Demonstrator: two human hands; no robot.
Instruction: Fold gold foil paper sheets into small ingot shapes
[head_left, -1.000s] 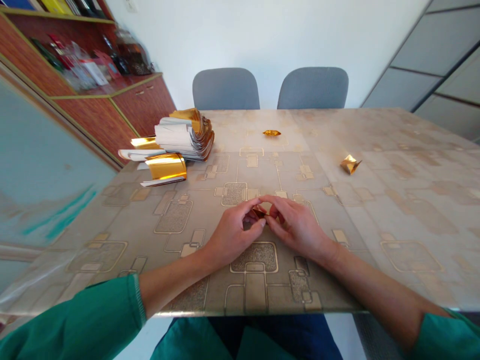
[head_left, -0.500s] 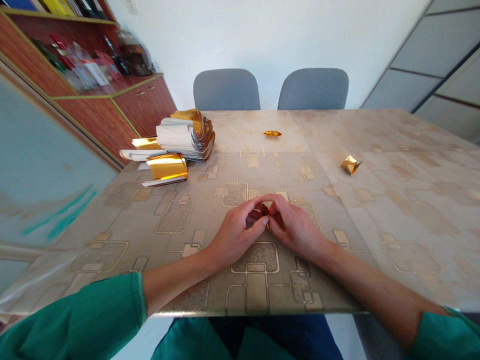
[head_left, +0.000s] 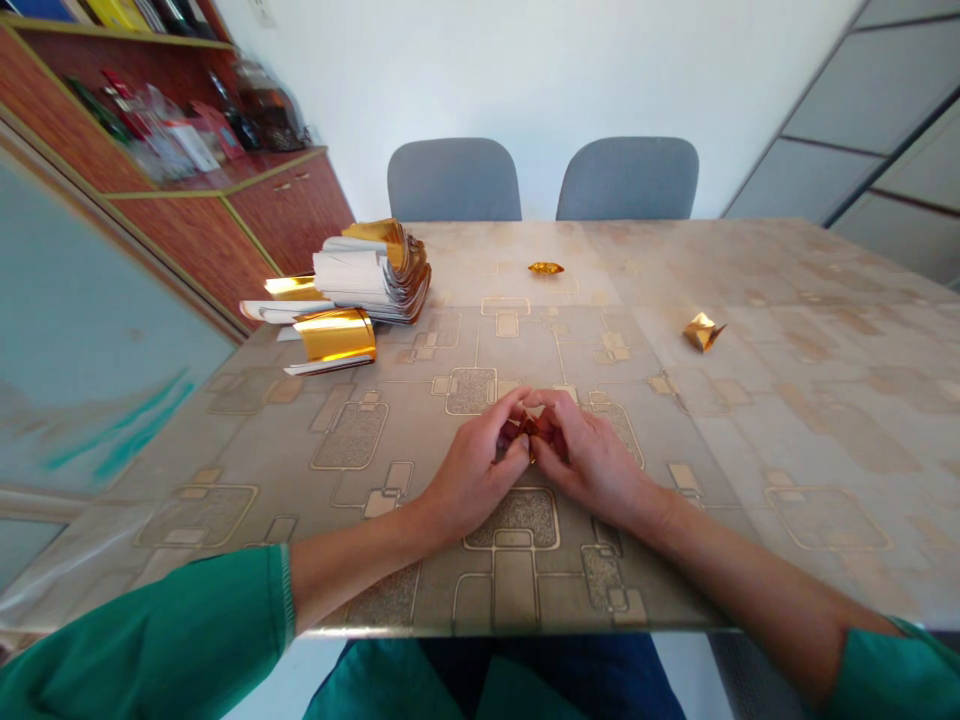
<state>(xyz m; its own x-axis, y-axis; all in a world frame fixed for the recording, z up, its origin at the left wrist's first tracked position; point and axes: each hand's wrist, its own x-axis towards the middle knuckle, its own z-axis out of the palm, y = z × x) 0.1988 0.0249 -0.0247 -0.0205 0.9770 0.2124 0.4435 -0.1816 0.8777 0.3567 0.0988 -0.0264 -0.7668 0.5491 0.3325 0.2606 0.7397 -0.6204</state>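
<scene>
Frame centre, and the small gold piece [head_left: 529, 427] sits between left hand [head_left: 476, 460] and right hand [head_left: 592, 460], pinched by both, neither nearer; its long axis hides in the grip, can't tell; table [head_left: 495, 600] edge below; paper stack [head_left: 351, 276] well apart, upper left; spiky gold fold [head_left: 702, 332] well apart, upper right

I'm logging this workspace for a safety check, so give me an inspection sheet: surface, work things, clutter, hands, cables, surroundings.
Surface: patterned table.
Work things: small gold piece, mostly hidden by fingers.
Clutter: uneven paper pile, gold and white, at left; one folded gold scrap towards the far edge, another further right.
Hands: left hand and right hand close together, both holding the gold piece.
Cables: nothing seen.
Surroundings: two chairs beyond the table; wooden cabinet at left.
</scene>
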